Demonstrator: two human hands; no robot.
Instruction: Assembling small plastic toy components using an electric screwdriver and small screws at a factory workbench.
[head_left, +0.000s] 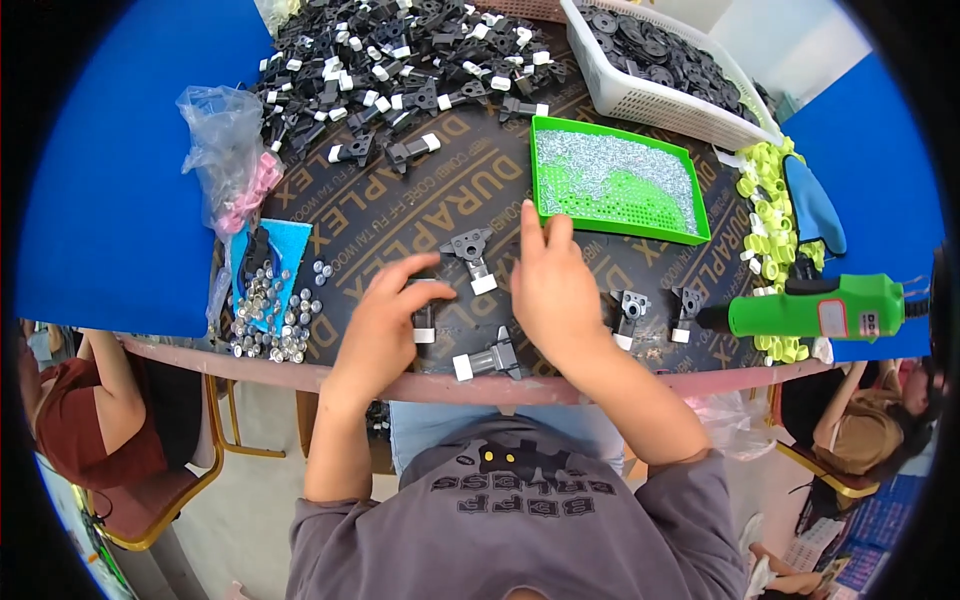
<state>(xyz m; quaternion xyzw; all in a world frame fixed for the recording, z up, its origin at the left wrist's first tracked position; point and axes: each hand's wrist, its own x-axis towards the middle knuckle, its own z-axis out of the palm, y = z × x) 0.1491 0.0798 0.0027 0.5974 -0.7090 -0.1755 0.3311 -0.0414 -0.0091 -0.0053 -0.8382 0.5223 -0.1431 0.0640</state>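
My left hand [378,325] is over the near part of the table, its thumb and index finger curved and apart. A black plastic part with a white end [424,322] lies beside and partly under that thumb; the hand hides the rest of it. My right hand [556,290] has two fingers stretched to the near left corner of a green tray [622,232] of small silvery pieces, and its thumb is apart. Between my hands are a black bracket with a white tip [470,258] and, nearer me, another black bracket [488,358] lying on its side.
A green power screwdriver [815,310] lies at right, near two more brackets [631,312]. Black parts with white ends [400,65] are heaped at the back. A white basket [680,112] holds black discs. Yellow-green rings [770,220] lie right; metal caps [270,315] and a plastic bag [222,140] left.
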